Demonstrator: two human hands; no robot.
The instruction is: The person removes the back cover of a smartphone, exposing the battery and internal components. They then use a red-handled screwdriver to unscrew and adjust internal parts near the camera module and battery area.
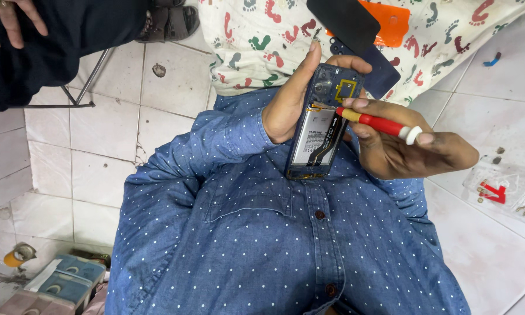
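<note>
Head view. The left hand (288, 99) holds an opened phone (323, 122) with its back cover removed; the grip is wrapped around the phone's left edge, thumb along the side and fingertips over the top edge. The phone is held above the lap, in front of the blue dotted shirt (245, 233), with its lower end close to the shirt. A silver battery (314, 135) and a dark flex cable are exposed inside the frame.

The right hand (408, 151) holds a red-handled screwdriver (382, 125) with a white end cap; the grip is narrow, with the fingers pinching the handle. The tool's tip meets the phone at the battery's upper edge.

Behind the phone, a cloth with a footprint pattern (256, 35) carries a dark phone back cover (385, 73) and an orange flat piece (391, 23). A clear plastic bag (507, 189) lies on the tiled floor (99, 128) to the right. Another person's hand (17, 17) and dark sleeve appear at upper left.
</note>
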